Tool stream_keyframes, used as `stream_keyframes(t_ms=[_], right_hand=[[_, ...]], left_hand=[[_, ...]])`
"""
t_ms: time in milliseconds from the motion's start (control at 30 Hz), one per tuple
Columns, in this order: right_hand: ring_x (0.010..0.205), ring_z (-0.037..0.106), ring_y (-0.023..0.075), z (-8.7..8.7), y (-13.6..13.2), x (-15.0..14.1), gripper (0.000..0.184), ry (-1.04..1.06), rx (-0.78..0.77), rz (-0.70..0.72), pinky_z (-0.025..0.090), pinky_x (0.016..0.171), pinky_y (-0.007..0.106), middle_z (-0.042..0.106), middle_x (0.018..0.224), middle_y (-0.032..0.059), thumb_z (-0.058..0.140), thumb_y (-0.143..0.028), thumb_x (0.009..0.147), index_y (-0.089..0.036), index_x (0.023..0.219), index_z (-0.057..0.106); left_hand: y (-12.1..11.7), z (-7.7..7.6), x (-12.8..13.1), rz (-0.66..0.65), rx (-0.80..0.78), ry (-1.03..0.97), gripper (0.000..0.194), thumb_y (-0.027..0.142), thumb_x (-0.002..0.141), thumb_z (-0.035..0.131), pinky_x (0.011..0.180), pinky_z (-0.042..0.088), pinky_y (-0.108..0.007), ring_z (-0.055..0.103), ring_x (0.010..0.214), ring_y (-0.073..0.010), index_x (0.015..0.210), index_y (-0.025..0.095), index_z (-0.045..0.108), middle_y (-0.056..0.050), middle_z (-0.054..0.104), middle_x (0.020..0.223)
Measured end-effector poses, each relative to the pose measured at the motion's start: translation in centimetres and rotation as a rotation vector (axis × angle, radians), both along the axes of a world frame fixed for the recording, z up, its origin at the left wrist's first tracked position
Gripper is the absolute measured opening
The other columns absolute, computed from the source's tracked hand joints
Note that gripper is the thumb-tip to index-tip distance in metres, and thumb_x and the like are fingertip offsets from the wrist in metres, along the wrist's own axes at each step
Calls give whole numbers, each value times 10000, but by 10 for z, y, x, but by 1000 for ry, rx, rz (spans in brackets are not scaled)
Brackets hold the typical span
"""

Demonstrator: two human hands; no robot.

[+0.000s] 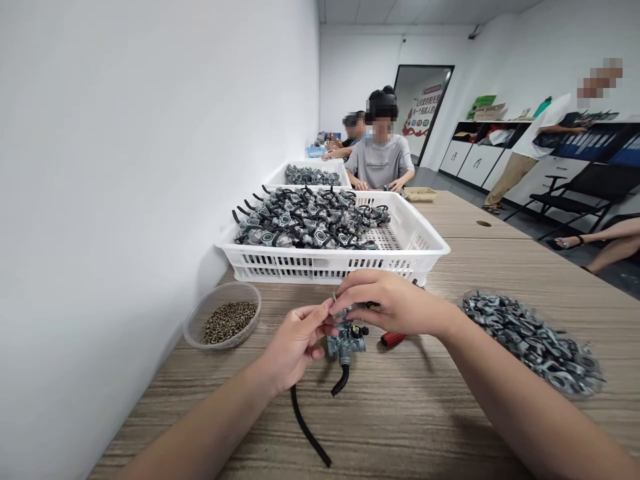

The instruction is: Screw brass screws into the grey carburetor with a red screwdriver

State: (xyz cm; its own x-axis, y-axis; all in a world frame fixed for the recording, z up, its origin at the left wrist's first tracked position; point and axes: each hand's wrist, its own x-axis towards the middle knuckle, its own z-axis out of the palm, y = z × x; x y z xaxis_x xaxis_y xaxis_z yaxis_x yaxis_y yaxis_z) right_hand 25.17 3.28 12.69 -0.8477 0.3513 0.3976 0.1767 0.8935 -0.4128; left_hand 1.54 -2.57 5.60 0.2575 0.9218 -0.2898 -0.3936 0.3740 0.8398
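The metal part (346, 341) is on the middle of the worktop (400, 420), just in front of a white basket (431, 250), with a short bent hose (341, 381) pointing from its lower end. The left hand (297, 339) pinches at the top of it with thumb and finger pressed together, and the right hand (383, 300) closes its bent fingers on the same top; what small piece lies between the fingertips, I cannot tell. Below the left hand hangs a long hose (307, 430). A red handle (393, 340) lies near the metal part. The worktop is of brown, streaked wood pattern. On its left side stands a clear tub (199, 308) with screws (230, 325), and on its right side is a heap of flat parts (535, 343). The white basket holds many similar parts with hoses. Behind it, a person in grey (383, 160) sits before a second basket (273, 177). The room has a plain white wall (150, 133) at left, a doorway (425, 100) at the back, and at right low cabinets (473, 162) and a black chair (593, 187).
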Motion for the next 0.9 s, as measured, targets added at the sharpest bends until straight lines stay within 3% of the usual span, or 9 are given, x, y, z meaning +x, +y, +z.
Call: stream_keyframes(t_ms=[167,433,600,733,900], right_hand=[[1067,737,166,4,-1,2,292,27,-82,15,591,951,312,794,1178,41,810,-240,1059,-248,1349,779],[991,741,146,13,2,11,367,5,-431,103,597,898,255,796,1150,42,891,-233,987,-240,1346,816],[907,738,146,7,3,8,236,32,-588,83,593,839,252,794,1059,42,794,-287,1069,-245,1294,851],[920,716,157,1,4,4,206,9,-548,89,589,864,279,748,1025,22,867,-312,1012,-266,1213,875],[997,714,166,-1,4,3,231,8,-488,83,593,934,300,700,1082,21,906,-298,976,-300,1206,885]], left_hand=[[-3,3,1,-54,-5,0,615,651,702,1044,433,245,-145,585,667,-78,906,146,757,-19,678,850],[-8,12,1,-203,3,-5,616,603,656,1079,385,188,-125,414,538,-44,846,133,729,41,529,662],[-7,8,0,-271,30,-40,607,597,706,1059,369,221,-124,348,531,-49,885,150,688,71,473,632],[-5,3,1,-294,72,-56,589,607,770,1021,384,244,-116,313,534,-40,888,145,675,83,434,641],[-6,4,4,-261,60,-52,617,610,726,1043,388,201,-118,337,537,-30,909,134,695,63,489,691]])
